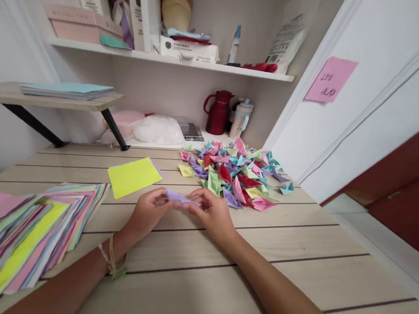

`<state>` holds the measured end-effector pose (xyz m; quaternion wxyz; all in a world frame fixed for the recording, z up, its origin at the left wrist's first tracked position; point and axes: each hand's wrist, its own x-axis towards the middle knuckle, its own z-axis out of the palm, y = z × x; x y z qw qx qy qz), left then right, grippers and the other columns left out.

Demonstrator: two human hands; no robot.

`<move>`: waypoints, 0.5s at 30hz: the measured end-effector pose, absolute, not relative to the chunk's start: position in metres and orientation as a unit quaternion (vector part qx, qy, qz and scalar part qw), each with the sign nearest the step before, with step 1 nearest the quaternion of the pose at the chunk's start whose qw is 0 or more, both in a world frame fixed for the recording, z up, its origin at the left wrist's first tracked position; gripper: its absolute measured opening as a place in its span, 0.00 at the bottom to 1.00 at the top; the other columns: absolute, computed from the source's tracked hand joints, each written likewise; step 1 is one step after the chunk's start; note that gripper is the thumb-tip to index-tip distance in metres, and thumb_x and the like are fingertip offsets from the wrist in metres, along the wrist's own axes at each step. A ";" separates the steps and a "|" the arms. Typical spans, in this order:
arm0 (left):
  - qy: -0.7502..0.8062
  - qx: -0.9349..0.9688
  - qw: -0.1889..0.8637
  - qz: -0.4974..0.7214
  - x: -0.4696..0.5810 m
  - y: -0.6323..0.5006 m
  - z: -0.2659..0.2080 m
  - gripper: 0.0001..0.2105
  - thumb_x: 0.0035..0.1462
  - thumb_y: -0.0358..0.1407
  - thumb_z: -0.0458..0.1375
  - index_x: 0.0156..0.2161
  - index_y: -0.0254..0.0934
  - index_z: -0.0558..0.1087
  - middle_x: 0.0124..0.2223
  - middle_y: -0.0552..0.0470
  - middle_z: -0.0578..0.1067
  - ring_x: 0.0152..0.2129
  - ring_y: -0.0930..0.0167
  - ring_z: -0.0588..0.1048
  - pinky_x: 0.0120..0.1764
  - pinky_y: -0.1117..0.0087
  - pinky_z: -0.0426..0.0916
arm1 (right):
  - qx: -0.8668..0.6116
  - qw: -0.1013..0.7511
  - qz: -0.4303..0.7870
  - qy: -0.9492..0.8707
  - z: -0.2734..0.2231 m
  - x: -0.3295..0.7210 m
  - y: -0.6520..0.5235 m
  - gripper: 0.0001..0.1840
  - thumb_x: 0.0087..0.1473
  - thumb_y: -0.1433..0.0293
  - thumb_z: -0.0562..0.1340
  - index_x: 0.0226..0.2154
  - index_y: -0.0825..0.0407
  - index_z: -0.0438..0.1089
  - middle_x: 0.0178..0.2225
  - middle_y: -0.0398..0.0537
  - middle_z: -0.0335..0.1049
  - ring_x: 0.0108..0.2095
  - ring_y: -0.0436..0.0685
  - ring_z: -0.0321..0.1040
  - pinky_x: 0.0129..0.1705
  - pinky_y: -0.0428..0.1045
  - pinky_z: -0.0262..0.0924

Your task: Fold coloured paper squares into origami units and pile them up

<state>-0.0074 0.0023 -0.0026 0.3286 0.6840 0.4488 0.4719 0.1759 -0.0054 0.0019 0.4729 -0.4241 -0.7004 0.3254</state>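
Observation:
Between my two hands, just above the table, is a small folded piece of purple paper (180, 198). My left hand (151, 209) pinches its left end, and my right hand (212, 212) grips the right end with thumb and fingers. The finer folds are too small to make out. Beyond my right hand lies a heap of folded paper boats (230, 173) in pink, red, green, purple, blue and yellow. A flat yellow paper sheet (134, 176) lies past my left hand, with a purple edge showing under it.
Fanned stacks of coloured paper (39, 240) cover the left of the slatted table (199, 287). A raised wooden shelf (4, 93) on black legs holds more sheets (66, 89). At the back stand a red jug (219, 113) and a pale tumbler (240, 120).

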 end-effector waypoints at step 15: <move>0.708 0.685 -0.096 0.145 -0.068 0.023 0.000 0.20 0.56 0.46 0.48 0.47 0.38 0.71 0.40 0.40 0.77 0.37 0.57 0.75 0.35 0.62 0.66 | -0.672 0.458 -0.121 -0.569 0.020 0.259 0.028 0.14 0.51 0.61 0.58 0.36 0.49 0.73 0.40 0.53 0.67 0.40 0.62 0.64 0.32 0.51 0.56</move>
